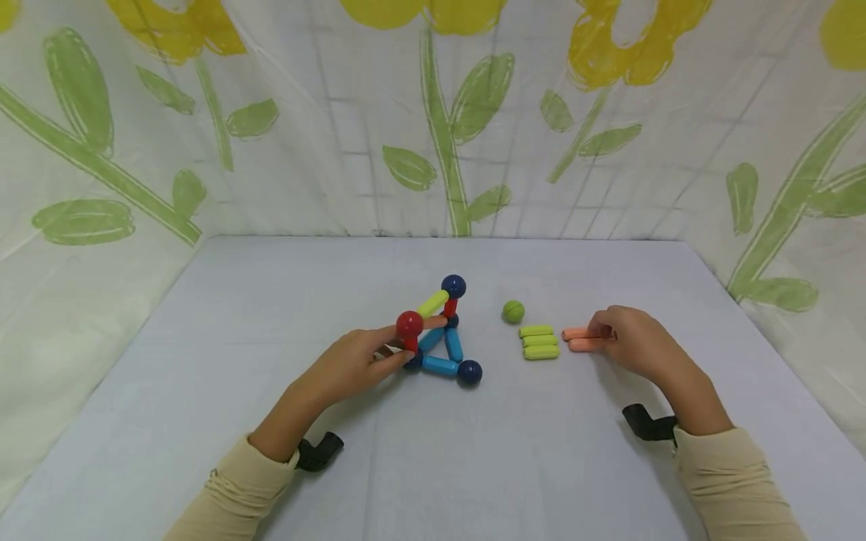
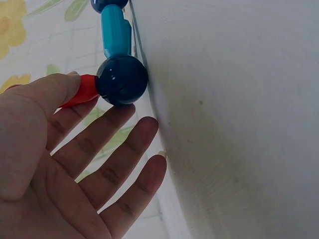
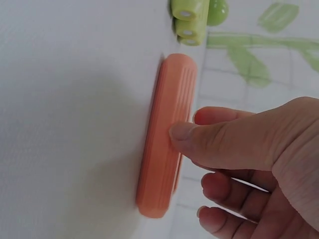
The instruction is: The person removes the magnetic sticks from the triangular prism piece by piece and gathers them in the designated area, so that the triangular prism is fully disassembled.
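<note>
My left hand point(image 1: 346, 367) pinches an upright red magnetic rod point(image 2: 85, 89) between thumb and forefinger. A red ball point(image 1: 409, 324) tops that rod, and a dark blue ball point(image 2: 122, 80) sits at its foot. It belongs to a structure with a triangle of blue rods point(image 1: 440, 366) at the base. A yellow-green rod point(image 1: 433, 303) slopes between the red ball and a raised dark blue ball point(image 1: 454, 286); an orange rod point(image 1: 435, 322) lies below it. My right hand point(image 1: 632, 340) grips an orange magnetic rod point(image 3: 167, 139), thumb on its near side, with a second orange rod point(image 1: 575, 333) alongside.
Three yellow-green rods point(image 1: 540, 342) lie side by side left of the orange ones. A green ball point(image 1: 513, 312) rests behind them. Behind the white table point(image 1: 514, 458) hangs a flower-patterned cloth point(image 1: 325, 135). Each wrist wears a black mount point(image 1: 649, 423).
</note>
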A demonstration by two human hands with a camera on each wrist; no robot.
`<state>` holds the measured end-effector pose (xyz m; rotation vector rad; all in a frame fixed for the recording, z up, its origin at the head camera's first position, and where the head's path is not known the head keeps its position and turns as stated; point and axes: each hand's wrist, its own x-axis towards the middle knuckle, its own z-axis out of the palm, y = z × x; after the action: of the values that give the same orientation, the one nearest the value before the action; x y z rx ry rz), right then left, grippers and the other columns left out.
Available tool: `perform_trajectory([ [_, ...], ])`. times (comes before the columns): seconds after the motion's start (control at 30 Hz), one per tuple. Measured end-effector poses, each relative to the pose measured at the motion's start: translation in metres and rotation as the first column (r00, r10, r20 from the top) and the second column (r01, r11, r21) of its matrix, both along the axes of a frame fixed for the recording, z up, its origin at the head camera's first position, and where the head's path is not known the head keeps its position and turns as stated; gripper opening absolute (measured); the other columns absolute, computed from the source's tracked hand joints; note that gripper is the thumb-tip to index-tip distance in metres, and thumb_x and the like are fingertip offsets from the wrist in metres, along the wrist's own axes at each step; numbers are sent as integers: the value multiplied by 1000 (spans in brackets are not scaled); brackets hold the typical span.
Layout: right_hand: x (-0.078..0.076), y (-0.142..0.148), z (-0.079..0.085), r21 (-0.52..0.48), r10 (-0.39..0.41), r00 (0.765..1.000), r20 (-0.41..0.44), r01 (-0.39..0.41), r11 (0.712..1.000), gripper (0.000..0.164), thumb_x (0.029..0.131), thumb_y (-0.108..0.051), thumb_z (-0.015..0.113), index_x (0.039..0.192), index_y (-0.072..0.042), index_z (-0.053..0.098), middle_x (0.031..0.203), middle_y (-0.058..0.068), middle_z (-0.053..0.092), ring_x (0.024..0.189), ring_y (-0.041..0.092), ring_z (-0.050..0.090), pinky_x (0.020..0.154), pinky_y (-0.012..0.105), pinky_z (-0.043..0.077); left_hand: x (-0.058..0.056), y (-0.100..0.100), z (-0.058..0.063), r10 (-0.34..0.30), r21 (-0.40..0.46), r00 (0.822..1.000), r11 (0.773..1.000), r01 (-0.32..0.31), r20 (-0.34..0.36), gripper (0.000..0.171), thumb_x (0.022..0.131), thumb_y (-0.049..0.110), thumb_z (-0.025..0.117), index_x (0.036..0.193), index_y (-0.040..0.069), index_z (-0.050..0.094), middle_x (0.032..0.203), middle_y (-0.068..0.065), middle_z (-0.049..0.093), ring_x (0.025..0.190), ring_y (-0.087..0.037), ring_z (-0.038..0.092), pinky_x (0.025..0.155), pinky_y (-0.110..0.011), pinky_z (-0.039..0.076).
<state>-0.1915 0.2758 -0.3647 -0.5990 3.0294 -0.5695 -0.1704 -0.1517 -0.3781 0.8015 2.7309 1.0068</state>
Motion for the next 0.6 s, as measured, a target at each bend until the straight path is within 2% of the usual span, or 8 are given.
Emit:
perform_trajectory([
  [0.17,-4,-15,8,-5,-31,999,29,31,999,15,84,-14,82,88,-6,70,81,3,61,75,22,55,67,39,46,0,-1,1,3,-7,1000,1000,-3,-5,27,98,21,67,122,9,64,104,-1,74,95,-23,71,81,-39,59],
  [0.23,-6,-26,12,-21,-30,999,26,30,999,15,85,-13,80,93,-4,72,85,5,62,75,22,55,65,37,46,0,-1,2,5,-8,1000,1000,-5,-8,27,98,21,67,122,9,64,105,-2,74,95,-23,71,81,-39,59],
  [0.33,-8,-45,15,-46,1,999,-51,-3,999,13,86,-4,75,99,-2,72,91,7,64,77,23,56,64,37,47,0,0,1,11,-10,1000,1000,-11,-5,28,98,21,68,123,9,64,105,-2,73,95,-23,71,82,-38,59],
  [0.4,-8,-60,17,-75,32,989,-145,-44,996,14,86,0,72,100,-2,72,95,9,65,78,24,57,63,37,48,-1,0,0,11,-9,1000,1000,-11,-3,28,98,21,68,123,9,64,105,-2,73,95,-23,71,82,-38,59],
  [0.5,-8,-85,21,-128,89,947,-308,-134,983,18,85,2,75,101,-4,71,101,9,65,80,24,60,67,37,51,-1,-1,-1,10,-6,1000,1000,-10,-3,27,98,20,68,122,9,65,104,-1,74,94,-23,71,82,-39,59],
  [0.6,-7,-114,25,-153,153,877,-456,-246,957,22,83,3,78,103,-4,71,103,9,65,84,24,63,72,36,56,-1,-1,-1,3,0,1000,1000,-3,-4,26,98,20,67,121,8,65,103,-1,74,94,-23,71,82,-40,59],
])
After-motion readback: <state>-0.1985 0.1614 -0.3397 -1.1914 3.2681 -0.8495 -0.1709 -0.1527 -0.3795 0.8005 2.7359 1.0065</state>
